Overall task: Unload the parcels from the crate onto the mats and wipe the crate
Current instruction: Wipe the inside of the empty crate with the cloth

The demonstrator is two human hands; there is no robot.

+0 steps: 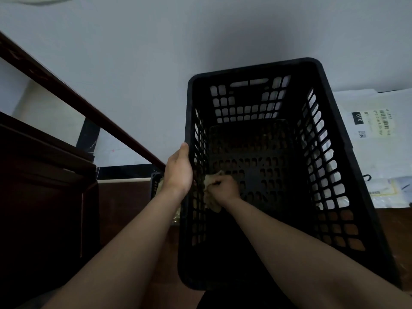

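The black crate [256, 66] stands open right of centre, with our right hand [224, 186] down inside it, fingers curled tight around a pale cloth [210, 202] pressed against the left wall near the floor. Our left hand [178, 168] grips the crate's left rim from outside. A white labelled parcel [374, 123] lies just beside the crate on the right, and dark wooden furniture [44, 175] stands at the left.

To my left, a dark reddish-brown wooden rail [66, 94] runs diagonally. Below it stands a dark brown wooden cabinet [44, 186]. A black, white-veined stone strip [88, 137] shows beneath the rail.
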